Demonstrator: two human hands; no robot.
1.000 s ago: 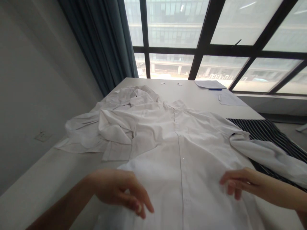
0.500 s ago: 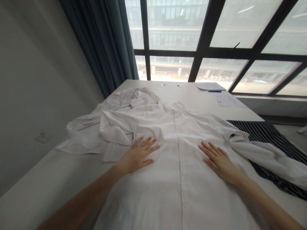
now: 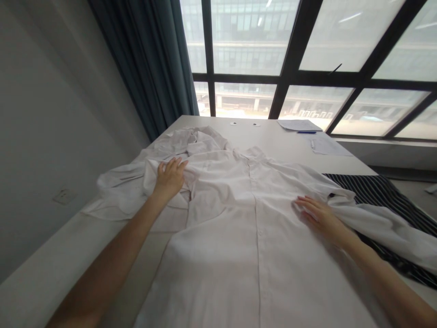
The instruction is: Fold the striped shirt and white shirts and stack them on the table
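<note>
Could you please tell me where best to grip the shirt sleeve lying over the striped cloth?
Pinch the sleeve's outer stretch from above on the right: it lies loose on the striped cloth, clear of the right hand on the shirt.

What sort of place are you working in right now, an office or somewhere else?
Probably an office or meeting room in a city building: a long white table with papers and a blue pen, and tall dark-framed windows facing another building.
</note>
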